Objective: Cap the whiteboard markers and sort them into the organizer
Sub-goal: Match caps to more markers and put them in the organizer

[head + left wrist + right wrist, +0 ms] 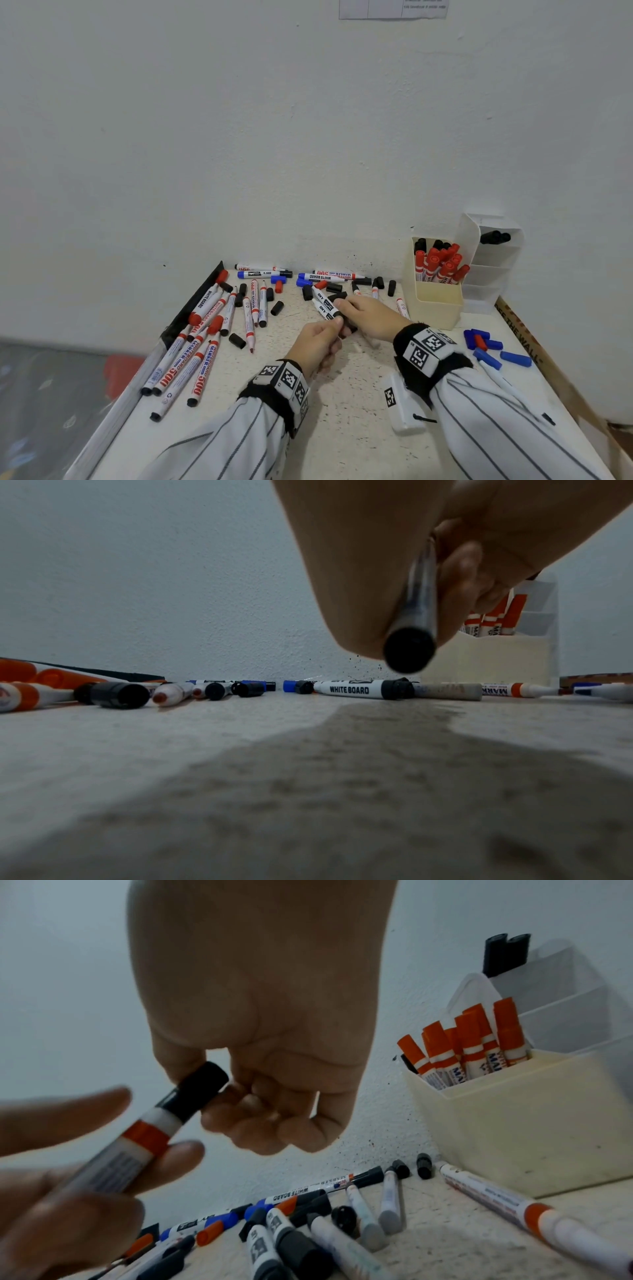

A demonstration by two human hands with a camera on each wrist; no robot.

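Observation:
My left hand grips a white marker with an orange-red band by its barrel, above the middle of the table. Its black butt end points back at my wrist. My right hand meets it from the right, fingers curled round a black cap that sits on the marker's tip end. At the back right stands a cream organizer box with red-capped markers upright in it. Behind it, a translucent tiered organizer has black markers in its top slot.
Several loose markers and black caps lie across the table's left and back. Blue caps lie at the right, a white tagged box near my right sleeve. A black strip edges the left side; the wall is close behind.

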